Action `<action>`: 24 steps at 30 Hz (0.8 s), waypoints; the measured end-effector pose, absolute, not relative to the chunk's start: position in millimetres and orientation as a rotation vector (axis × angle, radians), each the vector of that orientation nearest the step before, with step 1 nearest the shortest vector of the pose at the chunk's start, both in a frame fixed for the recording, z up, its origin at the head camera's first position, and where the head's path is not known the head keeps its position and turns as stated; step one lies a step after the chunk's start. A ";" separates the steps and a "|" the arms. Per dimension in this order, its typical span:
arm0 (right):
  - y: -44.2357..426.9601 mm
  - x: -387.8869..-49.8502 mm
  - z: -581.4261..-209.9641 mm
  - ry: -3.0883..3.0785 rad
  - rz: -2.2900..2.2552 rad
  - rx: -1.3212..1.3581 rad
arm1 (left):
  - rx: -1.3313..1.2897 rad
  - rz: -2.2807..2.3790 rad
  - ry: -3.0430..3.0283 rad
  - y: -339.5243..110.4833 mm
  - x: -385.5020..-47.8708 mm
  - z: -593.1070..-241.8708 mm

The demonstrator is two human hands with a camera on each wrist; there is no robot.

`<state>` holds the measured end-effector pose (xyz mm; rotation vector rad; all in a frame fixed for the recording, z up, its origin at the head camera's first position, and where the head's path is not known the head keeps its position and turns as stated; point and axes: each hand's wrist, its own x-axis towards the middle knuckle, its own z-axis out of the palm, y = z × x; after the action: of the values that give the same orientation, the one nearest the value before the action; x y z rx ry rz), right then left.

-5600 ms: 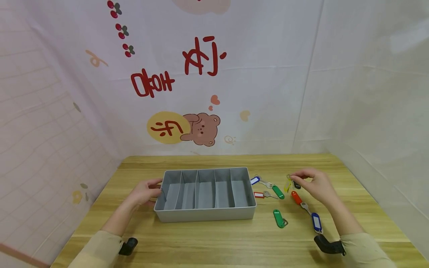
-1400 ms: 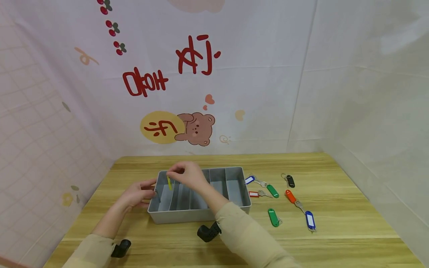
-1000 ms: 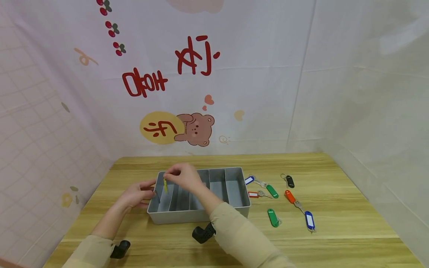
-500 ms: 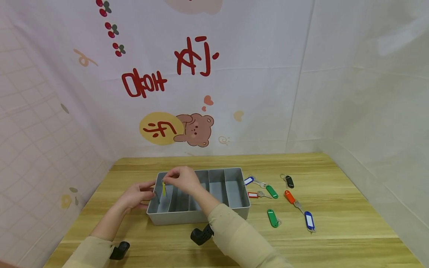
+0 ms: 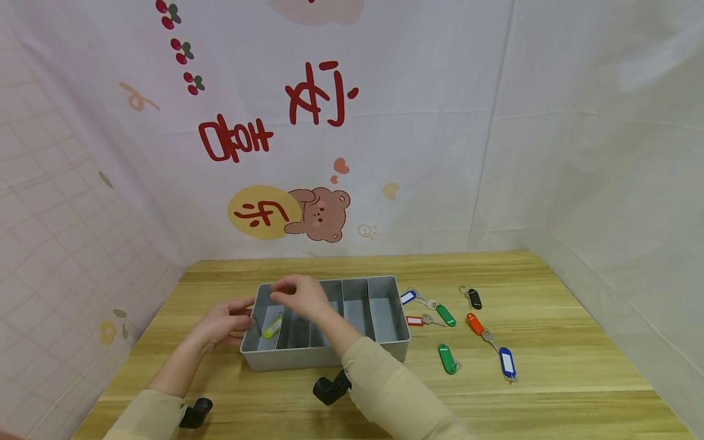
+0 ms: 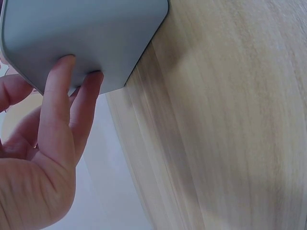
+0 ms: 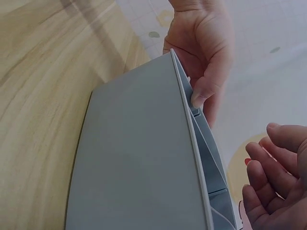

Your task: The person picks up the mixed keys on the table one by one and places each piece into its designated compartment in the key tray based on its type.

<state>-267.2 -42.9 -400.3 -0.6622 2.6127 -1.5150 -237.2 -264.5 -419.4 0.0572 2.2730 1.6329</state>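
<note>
A grey divided tray (image 5: 324, 357) stands on the wooden table. My left hand (image 5: 222, 322) grips its left end: in the right wrist view the thumb (image 7: 202, 93) hooks over the rim, and in the left wrist view fingertips press the outer wall (image 6: 110, 33). A yellow key tag (image 5: 273, 327) with a ring lies in the leftmost compartment. Above the tray hovers my right hand (image 5: 304, 297), its fingers loosely bent with nothing between them. The forearm and hand cover part of the middle compartments.
Right of the tray lie key tags: a blue one (image 5: 408, 297), green ones (image 5: 446, 315) (image 5: 448, 359), a red-framed one (image 5: 415, 321), an orange one (image 5: 475, 324), another blue one (image 5: 507, 362) and a black one (image 5: 475, 298). A cloth wall (image 5: 418, 153) rises behind.
My right hand carried the yellow key tag from the table's right side to the tray's leftmost compartment and let it go there. The left hand stayed on the tray.
</note>
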 end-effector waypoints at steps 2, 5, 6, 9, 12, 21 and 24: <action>-42.3 -266.8 -400.8 2.611 -1.522 -0.670 | 0.057 1.633 2.275 -264.0 -237.0 -418.3; -41.3 -266.2 -401.4 2.595 -1.547 -0.688 | 0.053 1.630 2.281 -263.6 -237.1 -417.2; -40.8 -265.7 -401.5 2.587 -1.560 -0.693 | 0.050 1.627 2.287 -263.6 -237.2 -417.0; -39.1 -264.8 -402.4 2.552 -1.620 -0.703 | 0.045 1.613 2.304 -263.7 -238.0 -416.7; -37.2 -263.2 -404.5 2.520 -1.681 -0.711 | 0.046 1.610 2.307 -263.9 -238.2 -417.4; -29.1 -254.0 -405.3 2.501 -1.721 -0.760 | 0.049 1.623 2.303 -263.3 -237.2 -418.0; -25.8 -249.4 -403.8 2.497 -1.719 -0.755 | 0.054 1.635 2.291 -263.0 -236.8 -418.5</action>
<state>-249.4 -25.8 -403.8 -0.7547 2.4967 -1.7189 -236.8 -263.0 -418.5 0.0536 2.2909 1.6355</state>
